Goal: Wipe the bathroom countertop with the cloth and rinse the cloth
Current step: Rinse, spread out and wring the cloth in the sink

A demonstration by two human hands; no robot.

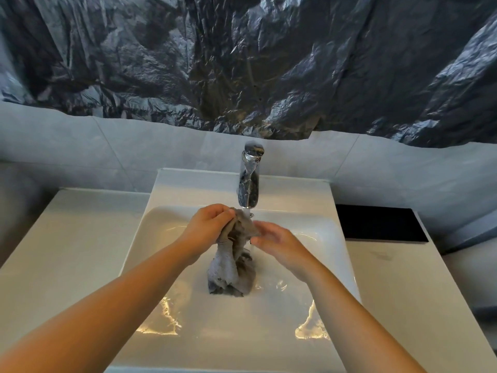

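A bathroom — white basin (333, 238), chrome faucet (248, 181), tiled wall (80, 146) behind.

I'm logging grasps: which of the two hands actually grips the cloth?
The left hand, its fingers curled round the top of the grey cloth. The right hand only lays straight fingers against its side.

The cloth (231, 265) hangs between left hand (212, 224) and right hand (279, 243), sink (193, 337) beneath them, tap (250, 184) just behind, countertop (80, 238) beyond each.

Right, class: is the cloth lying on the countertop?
No, the left hand holds the cloth under the tap, over the sink.
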